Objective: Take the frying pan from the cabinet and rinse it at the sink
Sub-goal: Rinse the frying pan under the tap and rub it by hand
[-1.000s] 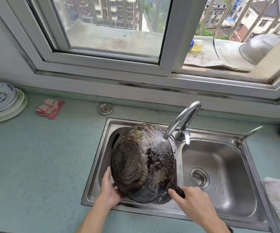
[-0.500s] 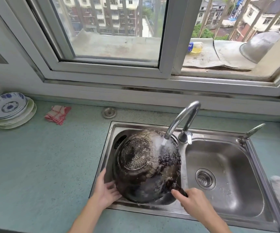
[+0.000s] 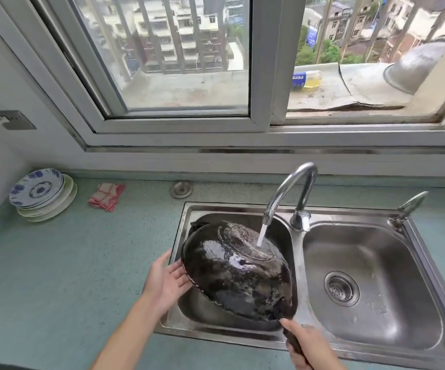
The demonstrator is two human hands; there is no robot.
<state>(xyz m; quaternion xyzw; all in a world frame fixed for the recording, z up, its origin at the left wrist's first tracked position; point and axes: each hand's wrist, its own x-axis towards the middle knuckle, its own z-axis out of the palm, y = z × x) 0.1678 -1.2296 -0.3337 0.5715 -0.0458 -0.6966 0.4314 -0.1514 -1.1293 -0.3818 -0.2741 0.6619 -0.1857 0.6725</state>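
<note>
the frying pan (image 3: 238,273) in my right hand (image 3: 310,348) is blackened metal, wet and glossy, its crust rough. the sink (image 3: 371,311) and faucet (image 3: 290,190) are shiny steel; the counter (image 3: 55,263) is matt, speckled green.

Even, soft daylight enters through the window (image 3: 178,62) across the top of the frame. Scene bright, shadows weak. Wet sheen and small highlights on the frying pan (image 3: 237,273) at centre; mild glare on the sink (image 3: 371,263) steel, lower right. Wide-angle bowing bends frame edges. Slight softness throughout, corners blurrier.
</note>
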